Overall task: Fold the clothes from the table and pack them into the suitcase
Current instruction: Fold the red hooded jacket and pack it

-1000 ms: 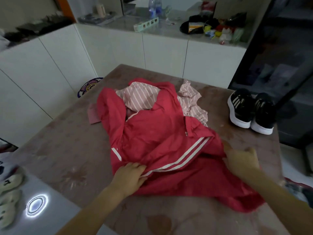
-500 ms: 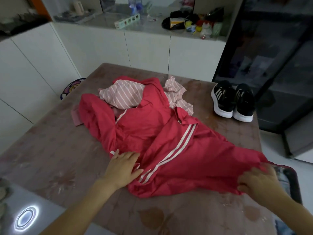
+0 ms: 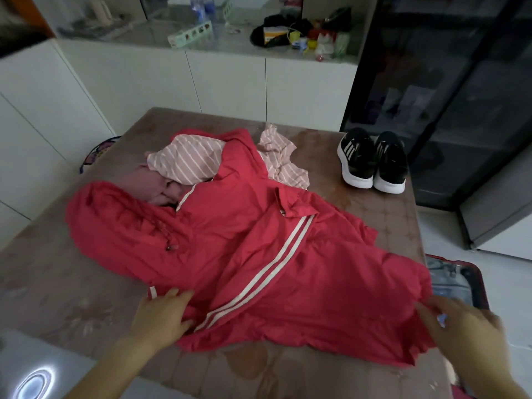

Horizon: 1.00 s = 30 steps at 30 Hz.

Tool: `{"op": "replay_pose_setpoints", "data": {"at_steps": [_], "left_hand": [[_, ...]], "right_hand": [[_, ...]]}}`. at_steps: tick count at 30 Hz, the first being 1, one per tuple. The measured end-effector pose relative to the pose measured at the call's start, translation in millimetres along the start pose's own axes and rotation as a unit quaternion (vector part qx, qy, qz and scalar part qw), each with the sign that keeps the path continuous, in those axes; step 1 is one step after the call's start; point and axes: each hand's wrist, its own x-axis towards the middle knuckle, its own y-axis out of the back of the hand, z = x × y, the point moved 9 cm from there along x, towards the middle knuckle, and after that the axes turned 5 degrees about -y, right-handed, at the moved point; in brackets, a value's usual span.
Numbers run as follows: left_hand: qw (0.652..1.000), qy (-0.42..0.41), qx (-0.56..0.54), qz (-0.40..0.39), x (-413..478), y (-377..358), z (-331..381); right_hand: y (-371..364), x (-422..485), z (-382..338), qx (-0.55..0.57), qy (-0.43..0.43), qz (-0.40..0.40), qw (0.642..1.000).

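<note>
on the table (image 3: pixel 57 269), centre to near edge: jacket (image 3: pixel 259 254), spread mostly flat but rumpled. thin red shell fabric with a slight sheen and lots of fine creases. two white stripes run diagonally down one sleeve toward the near hem, and one more white stripe shows at the collar edge. the hood lies to the left, puckered along a drawcord with a small dark toggle at its end. the jacket's right end reaches past the table's right edge.

left hand (image 3: pixel 161 318): fingers nearly straight and spread, lying flat on the near hem and pressing cloth to the table, nothing grasped.
right hand (image 3: pixel 466 332): motion-blurred, fingers curled round the jacket's right edge, cloth bunched at the grip.

behind the jacket and partly under it: shirt (image 3: pixel 187 162), soft pale pink with thin white stripes, crumpled in a heap. a plain dusty-pink garment (image 3: pixel 146 182) is wadded just left of it, touching the hood.

table top is brown and matte, with a faint floral print and a grid of squares.

shoes (image 3: pixel 371 159): black pair with white soles and white side stripes, side by side at the far right corner, apart from the clothes.

suitcase (image 3: pixel 472 280): red rim, sits low just past the table's right edge, near the right hand. it's open, and the inside is blurred, light blue at best guess.

background: flat white cabinets (image 3: pixel 230 87), a grey counter (image 3: pixel 230 44) with small clutter, and a dark glass-fronted unit (image 3: pixel 446 96) on the right.
</note>
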Motion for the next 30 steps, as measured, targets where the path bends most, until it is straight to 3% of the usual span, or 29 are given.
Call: {"op": "replay_pose_setpoints", "data": {"at_steps": [1, 4, 7, 11, 15, 17, 20, 23, 27, 30], "left_hand": [[0.998, -0.023, -0.046, 0.02, 0, -1, 6], [0.989, -0.086, -0.072, 0.101, -5, 4, 21], [0.987, -0.084, -0.086, 0.102, -13, 1, 17], [0.994, -0.044, -0.103, 0.006, -28, -20, -3], [0.991, -0.01, -0.116, -0.068, -42, -35, -16], [0.991, -0.005, -0.128, -0.048, -44, -30, -17], [0.981, -0.023, -0.192, 0.03, -46, -10, 3], [0.988, -0.049, -0.149, -0.01, -49, -16, 31], [0.993, -0.109, -0.028, 0.036, -46, -12, 42], [0.997, -0.075, -0.026, -0.024, -45, -15, 23]], "right_hand": [[-7, 5, 13, -0.025, -0.046, -0.013, 0.999], [-69, 3, 55, 0.007, -0.147, -0.188, 0.971], [-113, -4, 77, 0.036, -0.159, -0.261, 0.951], [-103, -21, 73, 0.05, -0.16, -0.312, 0.935], [-109, -53, 81, 0.009, -0.143, -0.441, 0.886], [-94, -53, 71, -0.017, -0.136, -0.437, 0.889], [-71, -37, 58, 0.038, -0.159, -0.341, 0.926], [-69, -29, 50, 0.127, -0.166, -0.25, 0.945], [-83, -22, 31, 0.168, -0.177, -0.251, 0.937], [-90, -16, 13, 0.154, -0.124, -0.294, 0.935]]}}
